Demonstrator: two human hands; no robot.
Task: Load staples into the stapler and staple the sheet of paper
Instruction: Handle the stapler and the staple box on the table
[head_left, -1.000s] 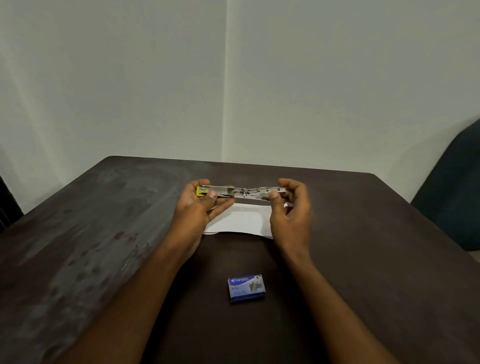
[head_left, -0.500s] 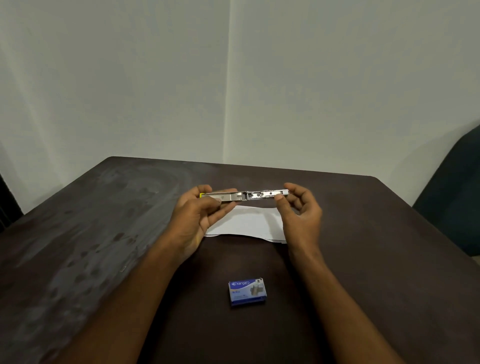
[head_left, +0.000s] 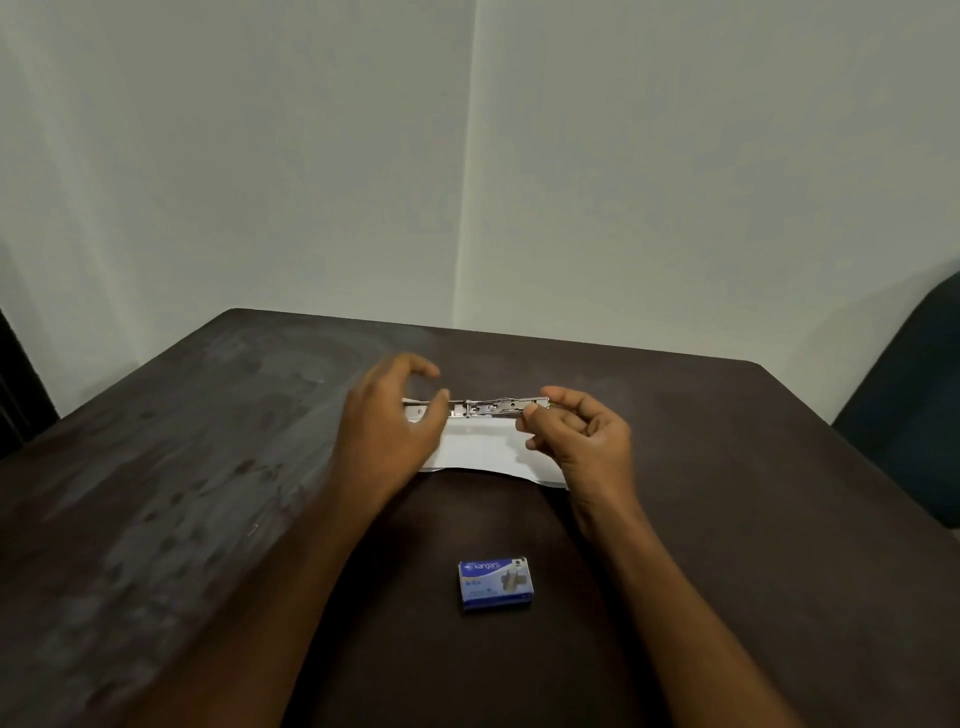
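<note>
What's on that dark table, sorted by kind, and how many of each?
Staplers: 1, the opened metal stapler, held above the paper
Sheets of paper: 1, the white sheet
Staple boxes: 1, the blue box, nearest the camera
Total: 3

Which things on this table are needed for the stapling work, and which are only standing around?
Needed: stapler, opened out flat, right hand pinching one end; sheet of paper; blue staple box, closed.

Standing around: dark chair beside the table.
</note>
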